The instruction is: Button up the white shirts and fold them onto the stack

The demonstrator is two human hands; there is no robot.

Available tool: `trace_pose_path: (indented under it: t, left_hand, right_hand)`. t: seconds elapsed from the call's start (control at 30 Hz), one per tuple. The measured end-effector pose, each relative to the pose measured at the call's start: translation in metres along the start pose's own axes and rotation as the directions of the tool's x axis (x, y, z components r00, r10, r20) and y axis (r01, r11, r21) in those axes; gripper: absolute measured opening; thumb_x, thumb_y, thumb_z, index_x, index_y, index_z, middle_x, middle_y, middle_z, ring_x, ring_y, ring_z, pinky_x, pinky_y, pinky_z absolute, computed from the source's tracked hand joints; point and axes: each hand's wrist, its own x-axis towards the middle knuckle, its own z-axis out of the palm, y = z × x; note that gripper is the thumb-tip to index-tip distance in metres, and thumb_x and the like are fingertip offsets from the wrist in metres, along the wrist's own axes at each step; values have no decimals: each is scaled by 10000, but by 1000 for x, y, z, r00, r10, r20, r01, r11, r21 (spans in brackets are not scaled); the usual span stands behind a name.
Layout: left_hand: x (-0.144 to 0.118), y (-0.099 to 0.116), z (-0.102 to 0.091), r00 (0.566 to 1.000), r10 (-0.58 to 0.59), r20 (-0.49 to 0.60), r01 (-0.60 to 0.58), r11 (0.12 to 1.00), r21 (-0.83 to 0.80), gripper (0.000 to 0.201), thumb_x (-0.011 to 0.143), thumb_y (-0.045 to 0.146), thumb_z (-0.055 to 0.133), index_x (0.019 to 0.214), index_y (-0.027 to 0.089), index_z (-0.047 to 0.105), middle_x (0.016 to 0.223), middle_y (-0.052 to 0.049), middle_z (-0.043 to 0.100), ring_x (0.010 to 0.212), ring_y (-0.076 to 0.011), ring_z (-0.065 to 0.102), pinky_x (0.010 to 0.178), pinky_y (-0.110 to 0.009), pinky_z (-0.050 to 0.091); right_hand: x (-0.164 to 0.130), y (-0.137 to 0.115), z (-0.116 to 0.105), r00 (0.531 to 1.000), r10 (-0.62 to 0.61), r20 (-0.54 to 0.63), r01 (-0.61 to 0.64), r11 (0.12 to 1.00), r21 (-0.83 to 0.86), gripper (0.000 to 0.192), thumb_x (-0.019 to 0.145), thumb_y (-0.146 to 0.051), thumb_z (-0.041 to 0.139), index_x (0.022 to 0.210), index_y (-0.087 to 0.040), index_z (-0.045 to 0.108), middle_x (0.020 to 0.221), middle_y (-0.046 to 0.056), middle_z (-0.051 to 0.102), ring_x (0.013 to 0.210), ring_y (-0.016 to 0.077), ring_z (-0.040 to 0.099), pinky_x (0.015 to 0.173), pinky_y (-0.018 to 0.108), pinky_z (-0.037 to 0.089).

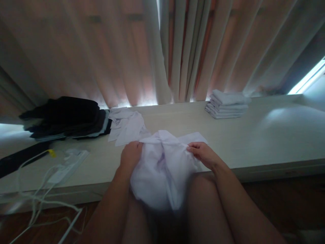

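A long pale table [254, 135] runs under the curtains [114, 51], with dark clothes [66, 117] heaped at its left and a folded white stack [227, 104] at its right, apart as if sorted. At the near edge, the white garment [162, 166] hangs partly off, pinched by the left hand [130, 154] and right hand [201, 154], forearms angled inward; it looks blurred.

Left hand [130, 155] and right hand [203, 154] both clenched — forearms angled inward, knuckles up.

Folded white stack [227, 104], dark pile [66, 118] (left), power strip [68, 164].
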Motion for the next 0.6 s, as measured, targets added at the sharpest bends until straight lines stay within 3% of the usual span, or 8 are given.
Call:
trace_pose_path:
  t: [0.2, 0.3, 0.47, 0.53, 0.6]
  left_hand:
    - [-13, 16, 9, 993, 60, 99, -26, 948, -317, 205, 792, 377, 569, 707, 209, 650, 655, -60, 648, 708, -231, 603, 616, -299, 432]
    - [-14, 23, 5, 999, 37, -5, -35, 883, -468, 194, 764, 393, 600, 710, 209, 627, 620, -35, 602, 657, -201, 558, 576, -275, 399]
    - [-4, 28, 12, 965, -57, -257, -34, 941, -336, 186, 848, 359, 484, 728, 224, 529, 707, -38, 582, 785, -209, 569, 677, -289, 430]
    - [-1, 28, 25, 971, -38, -236, -49, 935, -352, 159, 863, 339, 464, 766, 226, 520, 803, -61, 610, 895, -230, 581, 761, -316, 450]
    - [2, 29, 41, 991, 18, -136, -76, 898, -434, 129, 856, 329, 478, 807, 222, 531, 897, -81, 630, 1002, -251, 578, 842, -345, 455]
  right_hand:
    - [-3, -14, 28, 999, -9, 53, -8, 945, 327, 292, 747, -431, 779, 797, -156, 694, 665, -8, 572, 563, 106, 439, 540, 251, 348]
    - [-1, -23, 47, 1000, -26, 9, 19, 887, 461, 286, 737, -413, 803, 823, -156, 712, 714, 6, 620, 603, 114, 503, 584, 254, 403]
    - [3, -32, 69, 999, -19, -33, 36, 775, 631, 306, 666, -349, 868, 872, -169, 732, 813, 20, 691, 683, 125, 583, 675, 261, 464]
    - [5, -31, 74, 999, -14, -37, 35, 760, 649, 310, 642, -323, 884, 865, -169, 734, 801, 16, 697, 674, 121, 586, 666, 255, 463]
    - [8, -29, 78, 998, -12, -54, 45, 752, 658, 302, 634, -310, 890, 853, -169, 737, 774, 6, 695, 651, 111, 578, 637, 241, 451]
